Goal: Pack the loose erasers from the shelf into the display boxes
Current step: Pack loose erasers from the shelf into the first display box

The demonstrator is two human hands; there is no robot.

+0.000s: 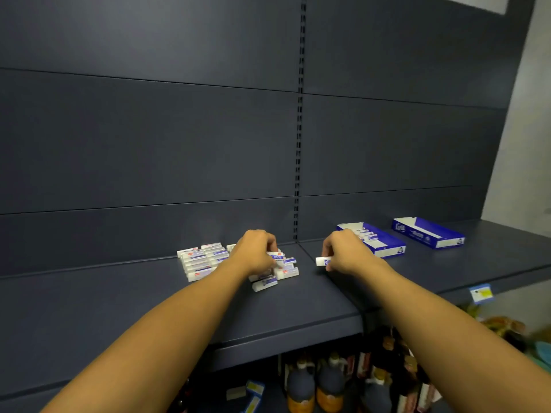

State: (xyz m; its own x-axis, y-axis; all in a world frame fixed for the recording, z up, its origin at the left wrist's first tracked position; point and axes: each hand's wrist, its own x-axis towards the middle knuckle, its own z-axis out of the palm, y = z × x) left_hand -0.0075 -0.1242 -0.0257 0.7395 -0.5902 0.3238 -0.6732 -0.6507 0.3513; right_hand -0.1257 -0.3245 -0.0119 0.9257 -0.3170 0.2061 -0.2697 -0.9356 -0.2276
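Note:
Several loose white erasers with blue sleeves lie in a pile (202, 259) on the dark shelf (119, 305). My left hand (256, 253) is over the right side of the pile and pinches one eraser (275, 256). To the right, my right hand (346, 253) grips another eraser (322, 260) just above the shelf. Behind that hand stands a blue and white display box (384, 242) with a few erasers in its far end. A second display box (429, 232), further right, looks empty.
A dark back panel with a slotted upright (298, 174) rises behind the shelf. A price tag (480, 293) hangs on the shelf's front edge at the right. Bottles (316, 383) and small boxes stand on the lower shelf.

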